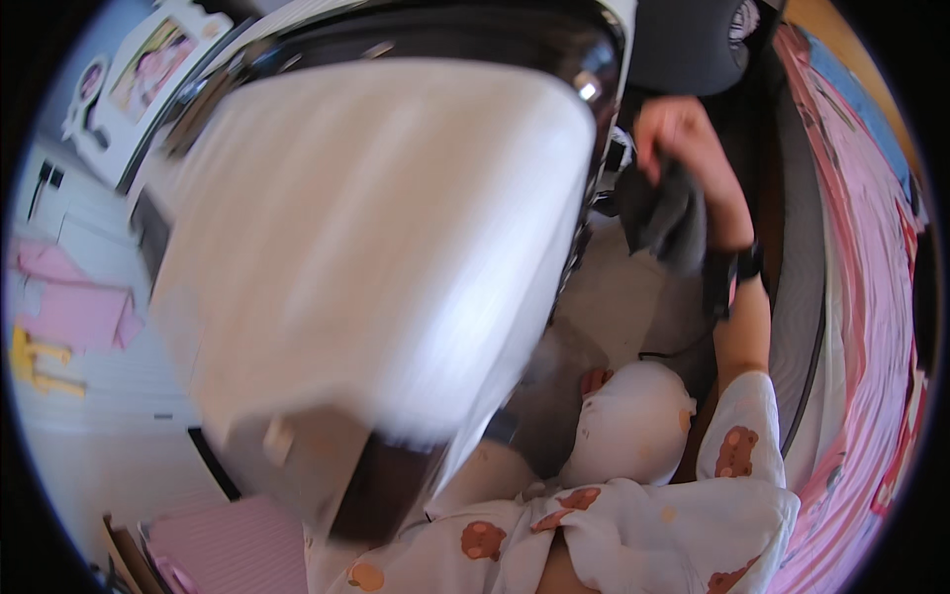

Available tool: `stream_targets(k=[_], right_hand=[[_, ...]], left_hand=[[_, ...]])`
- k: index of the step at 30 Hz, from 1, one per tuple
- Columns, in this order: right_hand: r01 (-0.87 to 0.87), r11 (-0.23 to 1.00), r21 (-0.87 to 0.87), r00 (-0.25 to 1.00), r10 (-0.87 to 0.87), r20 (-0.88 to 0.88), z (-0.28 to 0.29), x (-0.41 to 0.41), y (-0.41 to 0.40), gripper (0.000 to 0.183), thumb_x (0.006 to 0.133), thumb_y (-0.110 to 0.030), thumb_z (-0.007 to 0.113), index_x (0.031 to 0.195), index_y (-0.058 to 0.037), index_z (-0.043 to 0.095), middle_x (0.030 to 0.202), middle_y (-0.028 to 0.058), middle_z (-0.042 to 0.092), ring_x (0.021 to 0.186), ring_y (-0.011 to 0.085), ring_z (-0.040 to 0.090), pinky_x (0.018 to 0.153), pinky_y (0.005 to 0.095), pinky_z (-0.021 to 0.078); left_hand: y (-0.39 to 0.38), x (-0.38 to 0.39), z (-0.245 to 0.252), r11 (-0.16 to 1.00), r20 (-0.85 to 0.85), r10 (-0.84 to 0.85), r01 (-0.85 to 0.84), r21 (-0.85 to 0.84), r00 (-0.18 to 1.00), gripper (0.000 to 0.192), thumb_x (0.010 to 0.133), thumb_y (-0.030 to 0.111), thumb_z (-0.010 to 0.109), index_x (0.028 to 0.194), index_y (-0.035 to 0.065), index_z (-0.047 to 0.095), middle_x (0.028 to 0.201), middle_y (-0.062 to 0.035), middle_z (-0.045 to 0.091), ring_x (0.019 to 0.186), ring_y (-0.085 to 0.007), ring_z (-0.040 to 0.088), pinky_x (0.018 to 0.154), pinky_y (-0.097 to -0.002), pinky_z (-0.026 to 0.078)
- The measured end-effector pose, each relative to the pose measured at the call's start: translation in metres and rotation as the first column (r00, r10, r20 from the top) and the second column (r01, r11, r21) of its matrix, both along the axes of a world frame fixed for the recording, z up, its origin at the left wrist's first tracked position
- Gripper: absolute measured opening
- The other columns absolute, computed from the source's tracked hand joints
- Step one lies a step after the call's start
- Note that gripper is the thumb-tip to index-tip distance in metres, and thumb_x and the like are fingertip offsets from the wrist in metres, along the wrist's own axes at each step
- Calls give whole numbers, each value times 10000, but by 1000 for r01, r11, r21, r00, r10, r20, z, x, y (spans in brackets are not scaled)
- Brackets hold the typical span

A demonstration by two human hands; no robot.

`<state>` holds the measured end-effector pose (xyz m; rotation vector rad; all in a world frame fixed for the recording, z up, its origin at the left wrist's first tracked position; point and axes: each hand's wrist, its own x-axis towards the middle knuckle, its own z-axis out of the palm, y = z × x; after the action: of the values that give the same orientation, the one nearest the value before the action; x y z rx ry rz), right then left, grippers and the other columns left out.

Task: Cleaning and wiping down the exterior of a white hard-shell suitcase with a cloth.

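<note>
My right hand (679, 134), slightly blurred, is closed at the upper right, with a dark grey cloth (664, 219) hanging from it. A black band circles that wrist. Close before me, a large white, smooth-sided object (371, 245) with a glossy black part along its top fills the middle left; motion blur keeps me from telling its kind. The hand and cloth are just to its right. My left hand is out of view, possibly hidden by the white object.
Pink bedding (868, 297) runs down the right side beside a grey padded edge (798, 260). A dark grey rounded object (690, 44) stands at the top. My bent knees (631, 423) are below. At the left are a white picture frame (141, 82), a pink ridged case (230, 549) and pink fabric (82, 304).
</note>
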<state>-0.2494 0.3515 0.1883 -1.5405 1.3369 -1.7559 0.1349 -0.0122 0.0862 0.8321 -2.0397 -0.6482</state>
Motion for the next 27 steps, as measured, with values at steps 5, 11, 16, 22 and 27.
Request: stream_targets(k=[5,11,16,22,27], right_hand=[[-978,194,76,205,958,200,79,-103,-74,449,836,-234,580,1175,37,465,1142,145,522,1069,224,464,896,308,349],[-384,900,206,905,411,-111,102,-63,-62,1075,503,-324,854,1304,93,269,1215,188,472,1030,190,526,901,269,401],[-164,965,203,979,185,-88,93,-50,-52,792,551,-277,816,1223,-28,478,680,18,528,597,73,463,551,204,371],[144,693,707,986,-157,-47,122,-17,-9,515,662,-318,739,1053,-26,574,654,75,531,580,147,496,558,274,403],[-26,362,932,974,221,-59,158,-13,-7,464,730,-405,649,970,-14,579,711,113,590,656,210,569,598,300,428]], left_hand=[[-19,15,-23,989,34,60,-64,133,998,619,883,368,444,1333,-6,243,1341,-150,313,1216,-277,321,1006,-363,254],[-33,31,-23,920,114,135,-167,355,984,601,883,355,448,1326,-6,264,1328,-145,337,1200,-273,345,997,-361,270],[-28,54,-7,783,170,217,-275,559,961,586,883,343,452,1320,-6,280,1317,-140,356,1187,-269,365,990,-359,283],[-5,85,23,511,118,308,-268,817,944,568,882,330,457,1313,-6,300,1304,-135,380,1172,-265,389,982,-357,299],[43,65,72,440,44,290,-174,881,956,429,867,216,478,1244,17,421,1163,-76,522,1008,-194,515,859,-315,413]])
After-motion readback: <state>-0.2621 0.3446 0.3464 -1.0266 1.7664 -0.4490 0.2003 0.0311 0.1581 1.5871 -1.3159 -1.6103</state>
